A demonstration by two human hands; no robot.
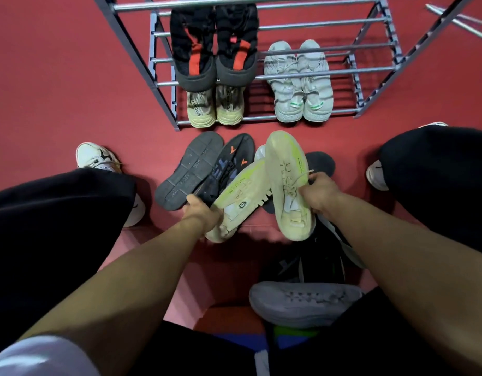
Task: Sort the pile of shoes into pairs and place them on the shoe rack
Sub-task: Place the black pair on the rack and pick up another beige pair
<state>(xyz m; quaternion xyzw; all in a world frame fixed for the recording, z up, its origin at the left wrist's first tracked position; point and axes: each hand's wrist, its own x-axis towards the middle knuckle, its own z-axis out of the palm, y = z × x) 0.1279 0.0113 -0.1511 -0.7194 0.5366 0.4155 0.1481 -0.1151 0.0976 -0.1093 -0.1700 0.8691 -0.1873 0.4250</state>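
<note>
Pale yellow-green sneakers, two of them, were held above the red floor [58, 85], one in each hand. The left hand [203, 213] gripped the left sneaker [241, 194] near its heel, fingers curled round the shoe, its toe angled up and to the right. The right hand [317, 191] gripped the right sneaker [287, 183] at its side, fingers wrapped over the laced upper, the pale sole turned toward the camera and the toe pointing toward the shoe rack [370, 69]. The two sneakers lay just beside each other, the hands apart.

Beneath and behind them, on the floor, rested a dark grey shoe [188, 172] sole-up and a black shoe with orange marks [231, 164], touching side by side. A grey sneaker [304, 302] lay nearer the camera, with further dark shoes [323, 256] between it and the right forearm; their number could not be told.

On the metal-barred rack stood three pairs: a black-and-red pair [215, 47] on an upper tier, a beige pair [215, 109] below it on the lowest tier, and a white pair [299, 80] to the right. The person's black trouser legs [52, 213] and white shoes [96, 157] framed the pile at both sides.
</note>
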